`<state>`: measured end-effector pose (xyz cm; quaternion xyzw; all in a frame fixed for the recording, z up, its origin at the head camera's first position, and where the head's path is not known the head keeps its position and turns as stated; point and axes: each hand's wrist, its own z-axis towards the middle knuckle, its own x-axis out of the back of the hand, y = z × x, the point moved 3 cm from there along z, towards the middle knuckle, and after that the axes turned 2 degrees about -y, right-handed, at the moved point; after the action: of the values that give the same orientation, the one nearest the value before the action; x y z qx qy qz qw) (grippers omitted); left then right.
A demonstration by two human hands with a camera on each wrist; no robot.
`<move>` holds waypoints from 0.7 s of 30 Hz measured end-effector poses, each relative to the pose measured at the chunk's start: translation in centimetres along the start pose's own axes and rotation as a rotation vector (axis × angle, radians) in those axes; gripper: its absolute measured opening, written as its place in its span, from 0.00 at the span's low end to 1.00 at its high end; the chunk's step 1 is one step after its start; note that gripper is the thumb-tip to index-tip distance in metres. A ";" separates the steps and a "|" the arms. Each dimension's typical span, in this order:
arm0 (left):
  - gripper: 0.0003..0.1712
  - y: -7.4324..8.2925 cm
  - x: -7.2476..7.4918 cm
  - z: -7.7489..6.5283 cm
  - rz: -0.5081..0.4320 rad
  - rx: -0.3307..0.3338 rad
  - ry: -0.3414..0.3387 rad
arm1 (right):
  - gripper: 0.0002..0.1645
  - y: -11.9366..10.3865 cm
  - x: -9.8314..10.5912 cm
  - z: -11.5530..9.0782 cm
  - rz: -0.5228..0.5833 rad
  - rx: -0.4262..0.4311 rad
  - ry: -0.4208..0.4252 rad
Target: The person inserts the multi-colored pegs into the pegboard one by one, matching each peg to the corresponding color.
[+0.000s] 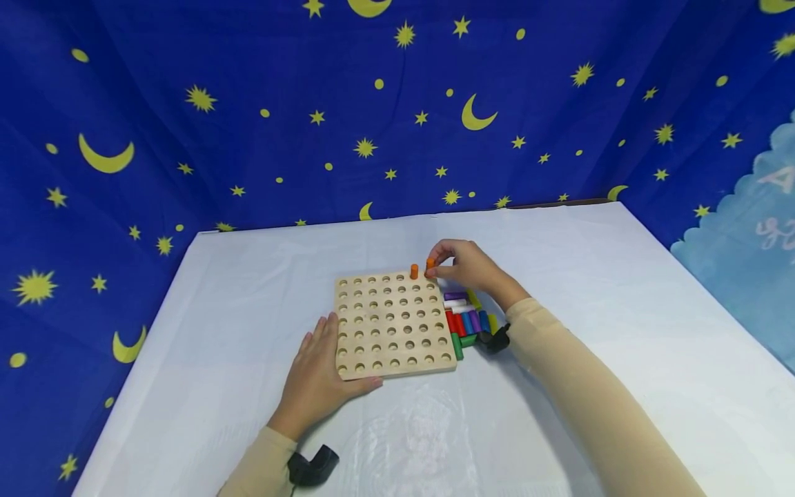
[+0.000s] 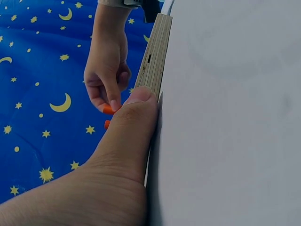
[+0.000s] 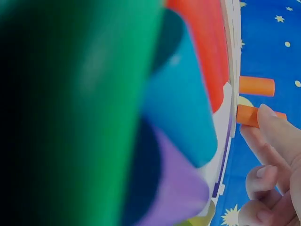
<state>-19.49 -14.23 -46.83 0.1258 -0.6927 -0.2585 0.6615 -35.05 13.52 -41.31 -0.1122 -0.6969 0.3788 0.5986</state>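
A square wooden pegboard (image 1: 381, 312) with rows of round holes lies flat on the white table. My left hand (image 1: 318, 376) rests against its near left corner, fingers straight along the left side and thumb along the front edge. At the far right corner my right hand (image 1: 467, 265) pinches an orange peg (image 3: 248, 115) between thumb and forefinger. The peg stands upright, its lower end right at the corner hole. Just left of it, a second orange peg (image 1: 414, 271) stands upright in the back row. The other holes in view hold no pegs.
Against the board's right side lie several loose pegs: red (image 1: 451, 322), blue (image 1: 484, 320), purple (image 1: 455, 296), white (image 1: 462, 309), yellow (image 1: 475, 299) and green (image 1: 457, 346). A blue curtain (image 1: 279, 138) with moons and stars hangs behind the table (image 1: 248, 276).
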 end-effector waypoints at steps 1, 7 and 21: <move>0.83 0.0 0.0 0.0 0.000 0.000 0.000 | 0.10 0.0 0.0 0.0 0.002 -0.005 0.001; 0.82 0.0 -0.1 0.1 0.006 -0.001 0.000 | 0.09 -0.1 -0.3 0.0 -0.061 -0.021 -0.011; 0.82 0.2 0.0 0.0 0.012 -0.020 0.017 | 0.19 1.3 1.7 -2.5 -0.128 -0.101 0.019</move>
<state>-19.48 -14.05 -46.76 0.1171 -0.6851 -0.2604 0.6702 -33.60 16.42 -40.96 -0.1012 -0.7151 0.3032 0.6217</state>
